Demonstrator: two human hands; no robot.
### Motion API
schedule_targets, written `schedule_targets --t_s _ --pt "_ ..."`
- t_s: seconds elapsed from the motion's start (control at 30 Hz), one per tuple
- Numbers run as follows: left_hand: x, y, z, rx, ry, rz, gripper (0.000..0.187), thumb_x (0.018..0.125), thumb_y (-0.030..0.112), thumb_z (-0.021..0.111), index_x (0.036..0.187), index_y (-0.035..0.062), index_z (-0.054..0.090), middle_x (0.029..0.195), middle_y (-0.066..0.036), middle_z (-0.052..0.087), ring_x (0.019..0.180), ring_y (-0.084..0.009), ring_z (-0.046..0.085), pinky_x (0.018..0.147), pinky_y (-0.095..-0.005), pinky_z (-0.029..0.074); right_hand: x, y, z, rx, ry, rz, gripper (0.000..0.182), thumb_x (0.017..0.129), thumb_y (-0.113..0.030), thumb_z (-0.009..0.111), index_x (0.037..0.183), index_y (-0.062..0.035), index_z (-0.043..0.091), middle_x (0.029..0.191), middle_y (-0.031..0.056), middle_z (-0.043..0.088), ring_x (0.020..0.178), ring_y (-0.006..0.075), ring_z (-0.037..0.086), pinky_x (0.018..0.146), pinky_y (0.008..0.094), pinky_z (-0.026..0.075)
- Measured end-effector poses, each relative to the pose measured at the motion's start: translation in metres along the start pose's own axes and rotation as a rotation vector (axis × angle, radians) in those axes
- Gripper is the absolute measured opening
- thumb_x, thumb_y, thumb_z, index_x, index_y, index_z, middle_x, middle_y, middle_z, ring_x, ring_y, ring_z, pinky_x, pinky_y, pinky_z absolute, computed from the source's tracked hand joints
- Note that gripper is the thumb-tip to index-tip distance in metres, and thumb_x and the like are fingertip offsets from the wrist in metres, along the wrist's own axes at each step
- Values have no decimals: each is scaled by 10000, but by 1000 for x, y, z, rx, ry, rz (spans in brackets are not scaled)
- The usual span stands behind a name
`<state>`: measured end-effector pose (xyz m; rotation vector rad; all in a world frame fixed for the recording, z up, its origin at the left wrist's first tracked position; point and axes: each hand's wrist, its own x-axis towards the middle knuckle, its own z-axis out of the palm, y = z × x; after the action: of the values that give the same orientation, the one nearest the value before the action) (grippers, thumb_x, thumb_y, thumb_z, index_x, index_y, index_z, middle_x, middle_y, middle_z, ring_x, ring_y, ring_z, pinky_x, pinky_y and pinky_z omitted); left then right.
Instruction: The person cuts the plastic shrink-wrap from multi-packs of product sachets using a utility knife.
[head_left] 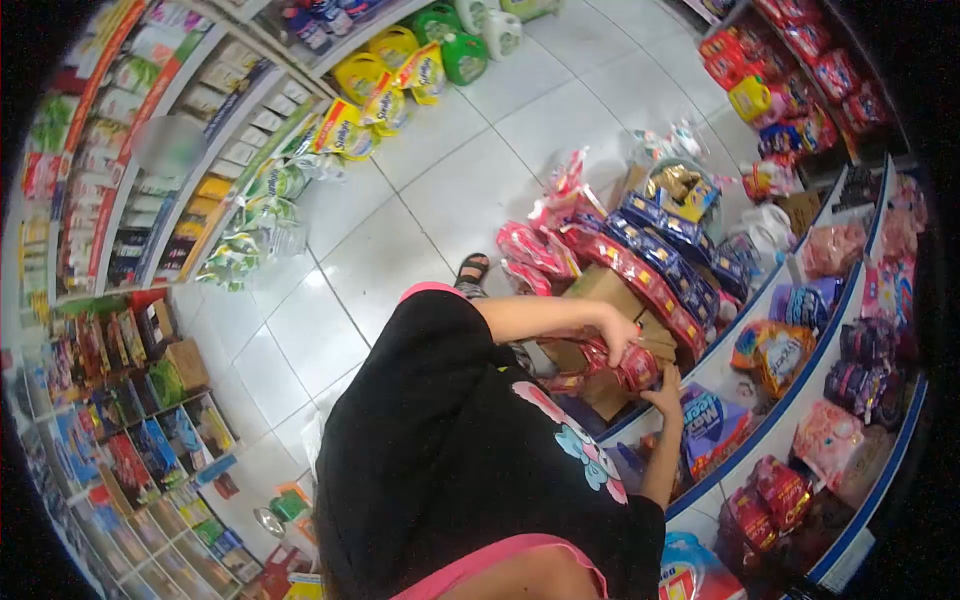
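Observation:
My left hand [617,335] reaches across from the upper side, fingers curled over a shiny red packet [637,368]. From below, my right hand [665,396] meets the near side of the same packet, thumb and fingers around its edge. Under both hands stands an open cardboard box [606,393] with more red packets inside; the print on them is too small to read. Just beyond my left forearm, a brown cardboard surface [605,292] shows beside a row of red packets [655,290].
A blue-edged shelf [735,335] curves along the right, holding a purple pouch [712,425] and other bags. Blue packs [680,245] and pink bags [535,252] are piled on the tiled floor [400,230]. Yellow pouches [385,105] and green bottles [463,58] line the far shelf.

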<state>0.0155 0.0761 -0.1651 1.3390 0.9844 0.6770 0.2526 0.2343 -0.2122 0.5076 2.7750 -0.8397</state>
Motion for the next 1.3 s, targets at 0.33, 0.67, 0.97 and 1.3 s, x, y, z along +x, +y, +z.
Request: schedule_targets --t_s 0.33,0.67,0.97,1.3 --pt "-145 95 -100 -78 110 0 527 472 88 663 940 -29 452 861 -48 523 779 -115 474 673 -262 410 59 -136 -115 899 -535 -17 240 640 -184 606 804 -27 529 710 -9 521 616 75 491 526 192 393" --pt "-216 155 -95 21 175 -119 614 447 10 648 1007 -26 397 954 -50 477 885 -95 424 775 -226 363 34 -257 -171 1591 -49 -431 389 559 -156 598 862 72 513 793 108 566 697 159 541 650 240 413" --pt "-186 126 -56 177 719 209 702 466 57 620 1096 14 313 1015 -86 419 946 -162 390 827 -268 310 40 -300 -181 1663 135 -597 417 667 -217 531 961 63 442 880 106 532 764 154 527 682 244 415" --pt "-97 83 40 507 1163 412 396 577 80 644 898 6 426 824 -105 467 770 -204 467 657 -275 382 19 -303 -202 1442 337 -525 214 735 -152 493 868 15 496 763 46 550 630 79 522 562 197 416"
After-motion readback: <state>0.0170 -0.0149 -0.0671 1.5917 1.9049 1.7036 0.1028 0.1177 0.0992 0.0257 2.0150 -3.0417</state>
